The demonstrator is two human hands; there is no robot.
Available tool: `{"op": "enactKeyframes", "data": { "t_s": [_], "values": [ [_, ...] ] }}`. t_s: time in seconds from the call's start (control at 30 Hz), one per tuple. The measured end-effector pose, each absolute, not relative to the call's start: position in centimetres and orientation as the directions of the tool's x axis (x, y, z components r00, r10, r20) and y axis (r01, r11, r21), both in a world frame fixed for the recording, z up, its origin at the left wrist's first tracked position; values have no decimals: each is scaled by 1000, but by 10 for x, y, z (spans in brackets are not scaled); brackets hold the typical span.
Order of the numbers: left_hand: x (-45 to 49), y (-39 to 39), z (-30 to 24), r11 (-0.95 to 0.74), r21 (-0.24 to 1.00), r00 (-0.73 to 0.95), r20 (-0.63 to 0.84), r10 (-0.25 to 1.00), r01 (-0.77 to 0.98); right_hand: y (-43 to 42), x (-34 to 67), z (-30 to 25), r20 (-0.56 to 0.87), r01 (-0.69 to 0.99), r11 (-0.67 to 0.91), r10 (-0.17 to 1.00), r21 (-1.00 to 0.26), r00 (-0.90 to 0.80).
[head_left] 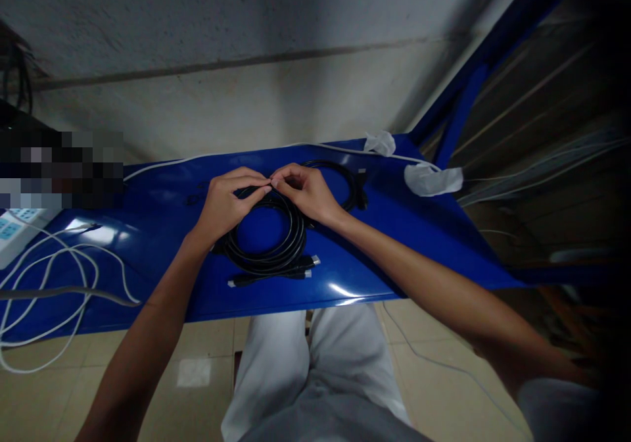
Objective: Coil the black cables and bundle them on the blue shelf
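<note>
A coil of black cable [296, 248] lies on the blue table, with silver-tipped plugs [309, 262] at its near side. They look like HDMI plugs. At the coil's far edge, my left hand [231, 195] is closed in a pinch, thumb against index finger. My right hand [305, 189] pinches right beside it, so the fingertips of both hands nearly meet. Whatever thin dark thing sits between the fingertips is too small to make out. Partly hidden behind my right hand is a second black cable coil [351, 182], with its dark plugs at the right.
White cables [73, 251] lie looped on the left of the blue table [148, 264], near a white power strip [20, 228]. Crumpled translucent plastic bags [432, 179] rest at the back right. A wall stands behind, and a blue frame post [463, 110] rises at the right.
</note>
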State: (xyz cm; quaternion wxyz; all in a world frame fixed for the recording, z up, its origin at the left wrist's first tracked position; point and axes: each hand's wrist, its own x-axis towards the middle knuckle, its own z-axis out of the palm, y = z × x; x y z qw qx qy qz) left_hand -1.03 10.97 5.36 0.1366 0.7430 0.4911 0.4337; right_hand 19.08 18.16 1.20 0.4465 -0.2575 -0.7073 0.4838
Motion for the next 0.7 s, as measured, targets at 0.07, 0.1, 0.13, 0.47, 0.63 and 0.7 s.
{"op": "enactKeyframes", "data": {
  "t_s": [0.07,0.1,0.13,0.47,0.63,0.7],
  "values": [
    [-11,110,53,-466,635,135,499,856,616,183,192,12,392,-70,411,782,-909,-484],
    [-12,110,53,-458,638,129,493,861,619,184,192,13,394,-73,415,773,-907,-498],
    [-12,110,52,-447,640,122,486,866,625,184,193,14,395,-75,419,760,-905,-516],
    [-13,111,53,-450,652,139,471,871,610,189,198,20,415,-114,447,665,-887,-620],
    [-14,110,53,-455,659,130,481,867,599,198,203,21,410,-115,452,637,-885,-652],
    [-14,111,52,-458,659,133,482,866,596,200,205,21,454,-113,510,616,-853,-644]
  ]
}}
